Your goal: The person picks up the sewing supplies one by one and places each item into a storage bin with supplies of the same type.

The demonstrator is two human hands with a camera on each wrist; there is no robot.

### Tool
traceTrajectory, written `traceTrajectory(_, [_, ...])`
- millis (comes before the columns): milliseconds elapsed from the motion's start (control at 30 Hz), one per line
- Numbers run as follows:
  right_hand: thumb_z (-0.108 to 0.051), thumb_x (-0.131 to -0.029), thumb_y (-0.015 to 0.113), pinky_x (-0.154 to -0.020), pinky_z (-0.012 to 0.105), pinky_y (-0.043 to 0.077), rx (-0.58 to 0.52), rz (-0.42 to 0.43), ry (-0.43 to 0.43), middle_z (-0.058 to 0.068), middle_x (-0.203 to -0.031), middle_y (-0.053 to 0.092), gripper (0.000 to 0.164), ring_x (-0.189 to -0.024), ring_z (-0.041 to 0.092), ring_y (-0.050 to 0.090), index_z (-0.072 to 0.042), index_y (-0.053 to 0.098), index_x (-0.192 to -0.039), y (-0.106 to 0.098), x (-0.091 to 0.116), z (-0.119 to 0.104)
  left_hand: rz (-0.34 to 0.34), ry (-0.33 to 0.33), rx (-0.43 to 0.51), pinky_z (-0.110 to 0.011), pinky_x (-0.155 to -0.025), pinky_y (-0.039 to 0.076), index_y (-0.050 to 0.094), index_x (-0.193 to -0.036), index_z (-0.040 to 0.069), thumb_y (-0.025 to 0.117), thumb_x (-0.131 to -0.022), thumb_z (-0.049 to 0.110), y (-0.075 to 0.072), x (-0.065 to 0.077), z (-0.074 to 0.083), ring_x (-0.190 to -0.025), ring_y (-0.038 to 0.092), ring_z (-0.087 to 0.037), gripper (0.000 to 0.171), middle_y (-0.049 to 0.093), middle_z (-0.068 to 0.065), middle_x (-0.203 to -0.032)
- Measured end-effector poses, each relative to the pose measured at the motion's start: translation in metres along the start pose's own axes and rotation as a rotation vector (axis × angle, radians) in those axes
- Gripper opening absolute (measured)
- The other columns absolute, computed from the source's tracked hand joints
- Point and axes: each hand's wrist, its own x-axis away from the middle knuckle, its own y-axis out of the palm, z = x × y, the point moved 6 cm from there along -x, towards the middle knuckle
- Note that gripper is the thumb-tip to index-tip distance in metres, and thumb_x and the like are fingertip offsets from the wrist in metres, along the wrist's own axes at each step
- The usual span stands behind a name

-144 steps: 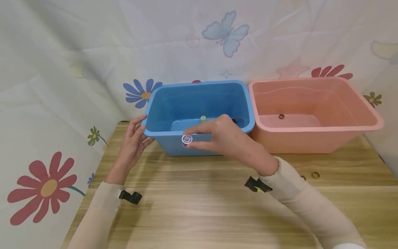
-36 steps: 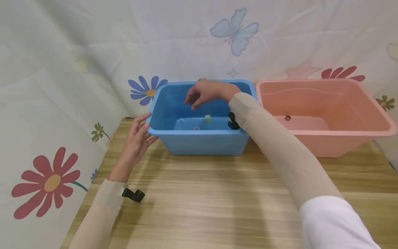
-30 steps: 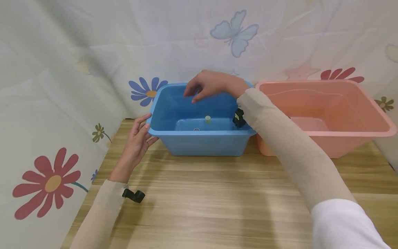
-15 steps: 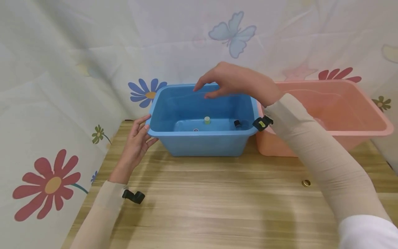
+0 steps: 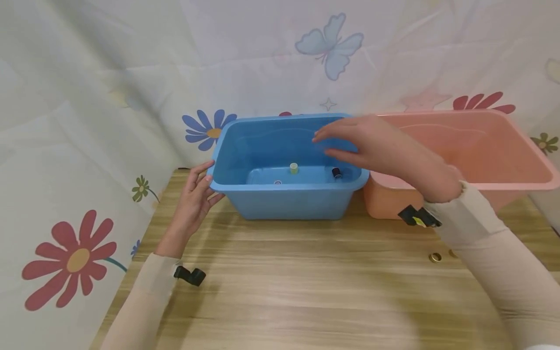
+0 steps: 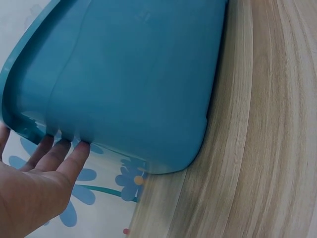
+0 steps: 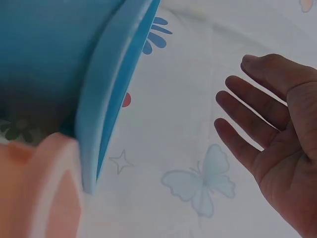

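Observation:
At the left end of the blue tub (image 5: 284, 201), my left hand (image 5: 190, 204) holds the rim. In the left wrist view several of its fingers (image 6: 74, 161) press the outer wall just under that rim. My right hand (image 5: 372, 143) is raised over the join of the two tubs, fingers spread and holding nothing. Inside the blue tub a pale green thread spool (image 5: 293, 168) stands upright and a dark spool (image 5: 336, 173) lies tilted. The white end of another spool (image 5: 277, 183) shows low behind the front rim.
A pink tub (image 5: 490, 186) stands against the blue one on the right, partly behind my right arm. Gold-coloured rings, one by the sleeve (image 5: 435, 257) and another (image 5: 453, 253), lie on the wooden table (image 5: 297, 282). A patterned cloth (image 5: 245, 58) hangs behind.
The spool pinched in my right hand is now down in the blue tub. Emptied, that hand has lifted out and swung right towards the pink tub. My left hand has stayed at the rim.

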Motion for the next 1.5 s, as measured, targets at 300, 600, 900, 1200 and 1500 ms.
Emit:
traceTrajectory(300, [-0.012,-0.089,0.080,-0.089,0.049,0.057,-0.014,0.110,0.031,0.007,-0.128,0.070,0.041,-0.117,0.029,0.067,-0.012,0.069,-0.128,0.000,0.052,-0.003,0.000,0.004,0.005,-0.034,-0.092,0.056,0.046,-0.148,0.023,0.054,-0.108,0.025,0.002,0.000,0.000,-0.129,0.056,-0.033,0.041,0.040,-0.010,-0.146])
traceTrajectory(600, [-0.015,-0.086,0.082,-0.082,0.048,0.059,-0.006,0.199,0.120,0.002,-0.123,0.071,0.044,-0.110,0.026,0.070,-0.019,0.070,-0.129,0.007,0.097,0.003,-0.011,0.019,-0.002,-0.035,-0.092,0.056,0.043,-0.150,0.019,0.052,-0.108,0.027,0.003,0.001,0.003,-0.120,0.062,-0.023,0.044,0.041,-0.010,-0.144])
traceTrajectory(900, [-0.059,-0.103,0.044,-0.100,0.005,0.035,0.000,0.346,-0.079,0.000,-0.109,0.076,0.057,-0.095,0.020,0.073,-0.014,0.075,-0.118,0.018,0.128,0.009,-0.010,0.018,0.002,-0.035,-0.092,0.056,0.043,-0.150,0.019,0.051,-0.108,0.026,0.002,0.001,0.003,-0.126,0.059,-0.029,0.043,0.040,-0.010,-0.145])
traceTrajectory(1200, [-0.026,-0.091,0.078,-0.098,0.003,0.036,-0.089,0.228,0.064,-0.006,-0.112,0.074,0.029,-0.105,0.011,0.068,-0.018,0.075,-0.119,0.046,0.167,0.033,0.001,0.019,-0.007,-0.035,-0.092,0.056,0.043,-0.150,0.019,0.052,-0.108,0.026,0.002,0.001,0.004,-0.126,0.059,-0.029,0.044,0.042,-0.010,-0.143])
traceTrajectory(1500, [-0.019,-0.085,0.083,-0.090,0.005,0.042,0.007,0.224,0.111,-0.005,-0.106,0.075,0.027,-0.097,0.010,0.070,-0.018,0.077,-0.111,0.064,0.205,0.054,-0.008,0.020,-0.004,-0.035,-0.092,0.056,0.046,-0.148,0.020,0.054,-0.107,0.025,0.003,0.002,0.004,-0.119,0.063,-0.021,0.042,0.042,-0.010,-0.144])
